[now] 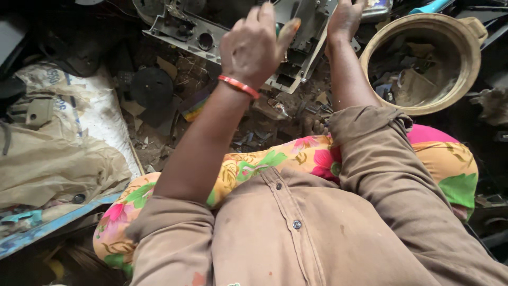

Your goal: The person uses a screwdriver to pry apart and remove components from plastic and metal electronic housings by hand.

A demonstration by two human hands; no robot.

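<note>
I am sitting on the ground and working on a grey metal chassis (pixel 233 32) that is lying tilted on the littered dirt in front of my knees. My left hand (pixel 256 47) is hovering over its near edge with the fingers curled loosely, thumb and forefinger pinched toward each other; something small and green is showing between them, but I cannot tell what it is or whether I am really gripping it. My right hand (pixel 344 21) is pressing on the chassis's right end, fingers closed around the edge as far as I can see, though the fingertips are running out of the top of the view. A red bangle (pixel 239 86) is sitting on my left wrist. To my right a tan bowl (pixel 472 63) is standing on the ground, holding broken scraps, near the chassis but apart from it. To my left a dirty sack (pixel 58 159) is lying crumpled, and a black disc (pixel 152 87) is resting on the dirt beside it. To do this well, I am judging that the right hand should be keeping the chassis steady while the left is working with small, careful moves, keeping fingers off sharp sheet edges.
</note>
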